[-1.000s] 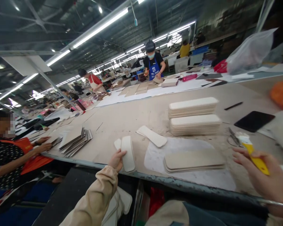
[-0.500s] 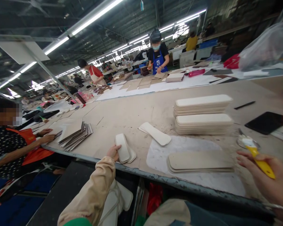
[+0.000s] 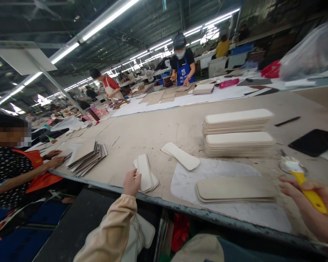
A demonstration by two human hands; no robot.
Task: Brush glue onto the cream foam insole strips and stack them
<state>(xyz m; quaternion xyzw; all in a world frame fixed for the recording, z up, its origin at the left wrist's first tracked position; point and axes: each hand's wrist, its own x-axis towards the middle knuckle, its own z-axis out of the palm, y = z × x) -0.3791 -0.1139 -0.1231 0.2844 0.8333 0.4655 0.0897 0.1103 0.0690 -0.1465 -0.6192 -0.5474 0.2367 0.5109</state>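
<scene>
My left hand (image 3: 132, 183) is beside a small pile of white rounded panels (image 3: 146, 174) near the table's front edge. Its fingers are loosely bent and slightly apart, with nothing held. On the right, my right hand (image 3: 314, 207) grips the yellow handle of a brush (image 3: 308, 191). The brush head is over a small round dish (image 3: 288, 165). Between my hands lies a low stack of grey-beige panels (image 3: 235, 189) on a white sheet (image 3: 186, 182). Just behind, two overlapping white panels (image 3: 182, 156) lie at an angle.
Two tall stacks of panels (image 3: 237, 143) stand further back. A dark tablet-like slab (image 3: 314, 142) and a thin black tool (image 3: 287, 121) lie at right. A co-worker (image 3: 16, 163) sits at left by a fanned pile of boards (image 3: 89, 156). Others work across the table.
My left hand has let go of the white panel, which now lies on the small pile, and has drawn slightly back. My right hand still holds the brush near the dish.
</scene>
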